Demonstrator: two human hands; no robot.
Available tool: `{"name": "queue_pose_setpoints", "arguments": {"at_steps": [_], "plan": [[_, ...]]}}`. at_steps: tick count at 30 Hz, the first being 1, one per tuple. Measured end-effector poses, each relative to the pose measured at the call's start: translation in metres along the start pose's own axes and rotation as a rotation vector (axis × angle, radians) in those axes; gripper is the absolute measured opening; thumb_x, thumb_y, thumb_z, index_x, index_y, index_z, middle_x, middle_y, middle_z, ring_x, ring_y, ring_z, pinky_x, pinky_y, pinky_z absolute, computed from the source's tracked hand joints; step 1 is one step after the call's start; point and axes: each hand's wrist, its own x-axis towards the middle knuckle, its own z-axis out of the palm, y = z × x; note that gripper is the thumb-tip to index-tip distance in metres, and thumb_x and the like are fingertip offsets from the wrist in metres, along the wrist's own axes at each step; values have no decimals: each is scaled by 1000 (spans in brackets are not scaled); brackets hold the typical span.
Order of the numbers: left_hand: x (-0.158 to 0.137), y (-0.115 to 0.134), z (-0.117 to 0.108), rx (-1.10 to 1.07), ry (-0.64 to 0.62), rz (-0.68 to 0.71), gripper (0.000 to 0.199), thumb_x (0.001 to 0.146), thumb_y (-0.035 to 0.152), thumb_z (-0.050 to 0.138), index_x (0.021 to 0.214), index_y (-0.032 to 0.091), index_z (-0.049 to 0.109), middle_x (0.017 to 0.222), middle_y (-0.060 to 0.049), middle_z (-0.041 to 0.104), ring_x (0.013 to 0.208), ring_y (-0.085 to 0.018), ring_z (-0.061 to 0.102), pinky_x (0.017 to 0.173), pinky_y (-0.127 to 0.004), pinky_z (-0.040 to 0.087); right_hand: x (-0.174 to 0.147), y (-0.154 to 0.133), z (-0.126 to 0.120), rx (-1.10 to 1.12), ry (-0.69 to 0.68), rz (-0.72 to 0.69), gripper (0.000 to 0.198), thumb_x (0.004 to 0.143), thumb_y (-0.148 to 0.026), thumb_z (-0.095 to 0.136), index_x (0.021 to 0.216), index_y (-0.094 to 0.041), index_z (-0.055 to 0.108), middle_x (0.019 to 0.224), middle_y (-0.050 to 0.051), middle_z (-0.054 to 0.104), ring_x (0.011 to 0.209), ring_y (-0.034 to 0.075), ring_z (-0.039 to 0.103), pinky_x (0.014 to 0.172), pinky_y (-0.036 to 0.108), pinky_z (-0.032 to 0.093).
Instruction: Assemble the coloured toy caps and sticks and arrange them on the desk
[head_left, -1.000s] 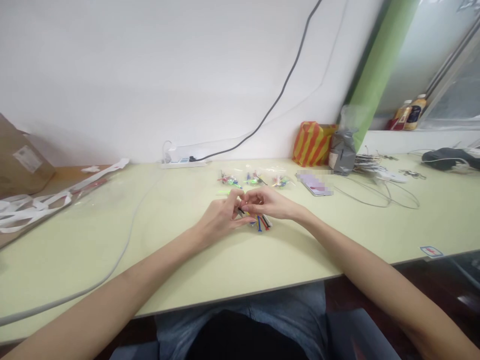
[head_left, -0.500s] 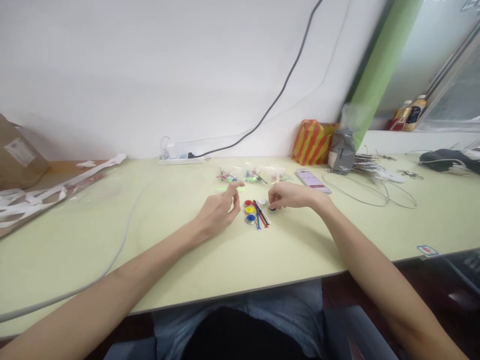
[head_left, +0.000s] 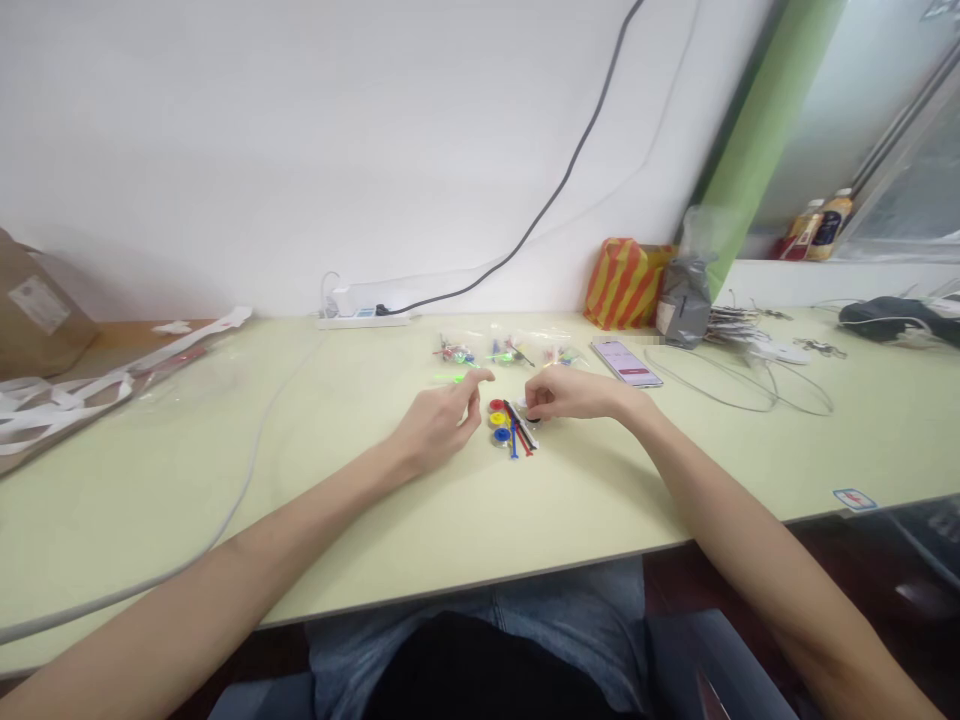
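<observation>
My right hand [head_left: 561,392] is over the right side of a small group of parts, fingertips pinched on a small round black disc [head_left: 533,419] low at the table. Partly behind its fingers is a white disc [head_left: 523,403]. A red disc [head_left: 496,406], a yellow disc [head_left: 498,420] and a blue disc [head_left: 502,436] form a column on the left of the group. Thin coloured sticks [head_left: 521,432], in blue, red, black and white, lie bunched between them. My left hand [head_left: 444,418] rests left of the discs, index finger stretched out, other fingers loosely curled, holding nothing visible.
Clear bags of small coloured parts [head_left: 510,350] lie behind the hands, with a bright green strip [head_left: 448,378] before them. A phone [head_left: 628,362] lies to the right, near a striped bag [head_left: 619,285] and a loose cable [head_left: 750,400]. A power strip [head_left: 360,318] stands by the wall.
My right hand has slid a little left with the black disc, closer to the sticks and covering more of the white disc. The sticks have shifted slightly left. My left hand has barely moved.
</observation>
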Motion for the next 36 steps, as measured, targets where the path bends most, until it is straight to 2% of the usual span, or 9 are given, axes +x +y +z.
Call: {"name": "queue_pose_setpoints", "arguments": {"at_steps": [3,6,18,22,24,26,30,33,36], "plan": [[1,1,0,27,-48,70,27,95,15,39,112,20,59,86,-3,64,74,-17,60,70,-27,44,0,0,0,-24,22,20,6,84,-23,64,85,-18,65,79,4,69,69,16,60,56,25,39],[1,0,0,45,-83,120,27,95,13,38,100,19,64,91,-5,65,80,-18,62,73,-28,45,1,0,0,-23,21,23,5,84,-23,64,87,-18,65,78,4,69,69,16,60,57,25,39],[1,-2,-1,47,-88,117,28,94,11,40,96,20,66,92,-4,65,80,-17,63,73,-30,47,-5,-5,-3,77,3,39,5,88,-19,56,87,-19,61,76,4,71,70,17,66,59,25,42],[1,-2,-1,49,-91,112,27,94,12,41,95,20,67,91,-4,65,80,-18,63,73,-30,47,-5,-7,-4,39,24,50,7,88,-16,55,85,-20,60,77,3,72,69,17,65,60,25,40],[1,-2,-1,54,-90,113,27,93,11,41,94,20,67,91,-4,66,80,-18,63,73,-30,47,-3,-7,-4,-41,90,38,10,89,-14,54,83,-19,60,76,3,71,68,16,63,62,25,39],[1,-4,0,62,-83,100,27,93,11,41,95,20,66,92,-4,66,82,-18,63,74,-30,47,-1,-7,-2,-130,222,15,11,90,-14,53,85,-19,61,79,4,71,70,17,61,64,26,38],[3,-16,2,90,-35,26,28,93,11,39,100,20,64,97,-5,66,88,-20,63,79,-32,49,7,-4,8,-184,469,-51,18,95,-14,48,100,-18,65,101,9,71,93,21,62,79,29,42],[4,-34,2,114,-7,-32,32,92,10,39,111,19,62,109,-8,66,104,-24,62,91,-38,49,16,-1,17,-182,503,-81,23,97,-12,45,106,-16,66,111,12,70,106,24,59,89,33,42],[3,-53,3,146,-74,-65,46,90,7,37,133,17,52,131,-12,61,125,-27,54,105,-45,44,23,1,25,-119,508,-112,24,98,-13,44,110,-16,65,114,12,69,109,24,59,96,36,42]]}}
